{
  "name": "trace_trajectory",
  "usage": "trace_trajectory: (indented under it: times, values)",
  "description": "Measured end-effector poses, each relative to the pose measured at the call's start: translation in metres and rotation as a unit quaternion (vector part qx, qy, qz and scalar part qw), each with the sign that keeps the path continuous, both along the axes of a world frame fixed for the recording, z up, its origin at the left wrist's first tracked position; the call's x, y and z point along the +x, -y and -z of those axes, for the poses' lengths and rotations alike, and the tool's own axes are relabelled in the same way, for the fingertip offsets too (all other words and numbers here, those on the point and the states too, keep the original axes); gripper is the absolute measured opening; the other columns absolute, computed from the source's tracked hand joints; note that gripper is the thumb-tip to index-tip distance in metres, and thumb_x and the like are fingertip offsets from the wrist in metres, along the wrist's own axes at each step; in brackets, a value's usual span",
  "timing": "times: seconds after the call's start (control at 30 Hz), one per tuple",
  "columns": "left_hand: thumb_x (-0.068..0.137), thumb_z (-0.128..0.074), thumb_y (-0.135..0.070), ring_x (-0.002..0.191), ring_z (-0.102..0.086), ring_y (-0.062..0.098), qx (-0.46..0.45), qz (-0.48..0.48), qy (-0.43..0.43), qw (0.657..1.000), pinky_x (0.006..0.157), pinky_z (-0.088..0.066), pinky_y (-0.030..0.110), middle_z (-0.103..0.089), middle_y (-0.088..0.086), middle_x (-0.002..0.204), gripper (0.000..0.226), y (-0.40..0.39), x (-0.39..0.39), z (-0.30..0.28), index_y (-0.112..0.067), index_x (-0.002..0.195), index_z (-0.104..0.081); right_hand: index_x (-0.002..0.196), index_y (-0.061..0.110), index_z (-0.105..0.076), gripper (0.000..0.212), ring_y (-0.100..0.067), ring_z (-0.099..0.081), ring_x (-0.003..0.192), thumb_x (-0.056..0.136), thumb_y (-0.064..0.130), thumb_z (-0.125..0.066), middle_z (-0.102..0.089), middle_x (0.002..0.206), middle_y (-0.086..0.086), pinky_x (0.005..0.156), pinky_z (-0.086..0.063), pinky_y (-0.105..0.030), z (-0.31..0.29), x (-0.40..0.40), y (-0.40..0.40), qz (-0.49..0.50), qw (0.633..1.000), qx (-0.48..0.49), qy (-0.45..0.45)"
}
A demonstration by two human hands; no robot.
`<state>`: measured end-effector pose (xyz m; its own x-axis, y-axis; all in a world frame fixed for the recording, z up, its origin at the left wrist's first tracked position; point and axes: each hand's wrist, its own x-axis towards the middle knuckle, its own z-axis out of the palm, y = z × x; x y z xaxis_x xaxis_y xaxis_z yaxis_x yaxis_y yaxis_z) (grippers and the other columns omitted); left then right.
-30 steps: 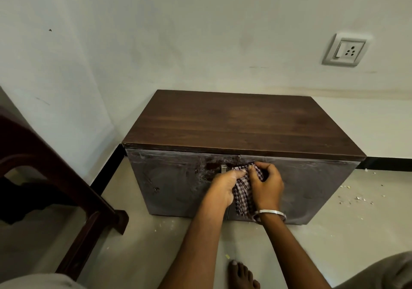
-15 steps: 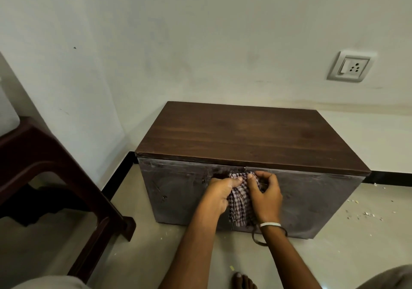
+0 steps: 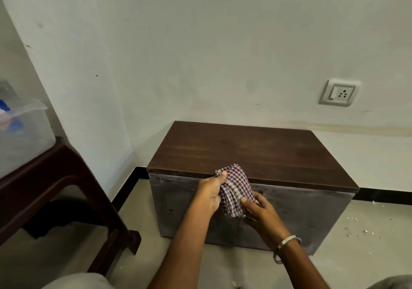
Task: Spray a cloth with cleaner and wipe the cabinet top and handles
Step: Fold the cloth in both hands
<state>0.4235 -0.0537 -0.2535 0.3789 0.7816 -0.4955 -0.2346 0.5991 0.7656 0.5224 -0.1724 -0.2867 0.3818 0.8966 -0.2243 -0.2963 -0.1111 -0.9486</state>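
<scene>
Checked purple-and-white cotton cloth (image 3: pixel 235 189), gripped bunched by left hand (image 3: pixel 209 196) and right hand (image 3: pixel 259 208) before the dark wooden cabinet (image 3: pixel 256 155); handle-wiping step; next, likely press the cloth onto a handle.

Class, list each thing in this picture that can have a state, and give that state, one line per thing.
Checked cloth: bunched, held in front of the cabinet's top edge.
Left hand: grips the cloth's upper part.
Right hand: holds the cloth's lower end.
Cabinet doors: closed, dull and smeared.
Cabinet top: bare, nothing on it.
Wall switch: position cannot be told.
Plastic box: sits on the dark stand.
</scene>
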Motion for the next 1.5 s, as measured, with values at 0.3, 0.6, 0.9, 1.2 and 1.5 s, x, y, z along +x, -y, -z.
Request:
trace_trajectory:
  times: [0.3,0.6,0.9,1.2,1.5]
  values:
    - [0.085,-0.07,-0.007,0.085,-0.066,0.026,0.054,0.018,0.003,0.998,0.069,-0.055,0.042,-0.068,0.014,0.094,0.013,-0.008,-0.039,-0.063,0.0,0.094,-0.063,0.122,0.011,-0.053,0.039,-0.033,-0.068,0.1,0.086,0.016,-0.069,-0.067,0.113,-0.015,0.089,-0.054,-0.053,-0.058,-0.023,-0.018,0.054,0.997,0.052,0.01]
    - [0.082,-0.072,-0.007,0.091,-0.064,0.025,0.161,-0.009,-0.089,0.983,0.079,-0.055,0.042,-0.066,0.012,0.098,0.031,-0.018,-0.132,-0.143,0.003,0.108,-0.058,0.124,0.008,-0.048,0.044,-0.031,-0.067,0.099,0.086,0.01,-0.069,-0.061,0.118,-0.014,0.081,-0.058,-0.048,-0.137,-0.078,-0.055,-0.012,0.996,0.087,0.034]
    - [0.08,-0.076,-0.013,0.085,-0.069,0.027,0.245,-0.102,-0.175,0.948,0.064,-0.061,0.033,-0.069,0.02,0.1,0.044,-0.019,-0.251,-0.217,0.011,0.112,-0.059,0.127,0.001,-0.047,0.047,-0.03,-0.067,0.095,0.087,0.009,-0.069,-0.061,0.119,-0.021,0.058,-0.059,-0.03,-0.211,-0.178,-0.091,-0.112,0.987,0.094,0.06]
    - [0.082,-0.074,-0.011,0.076,-0.067,0.023,0.259,-0.207,-0.26,0.907,0.055,-0.059,0.027,-0.067,0.016,0.097,0.04,-0.005,-0.365,-0.272,0.006,0.113,-0.056,0.094,-0.005,-0.055,0.003,-0.034,-0.065,0.087,0.091,-0.005,-0.055,-0.062,0.097,-0.023,0.069,-0.058,-0.045,-0.271,-0.292,-0.101,-0.248,0.963,0.105,0.029]
    - [0.086,-0.069,-0.006,0.082,-0.065,0.026,0.21,-0.289,-0.337,0.871,0.067,-0.057,0.035,-0.065,0.017,0.092,0.017,-0.01,-0.442,-0.279,0.006,0.089,-0.058,0.098,-0.004,-0.06,0.016,-0.034,-0.067,0.091,0.085,0.003,-0.062,-0.067,0.102,-0.022,0.08,-0.059,-0.048,-0.3,-0.381,-0.133,-0.291,0.929,0.097,0.205]
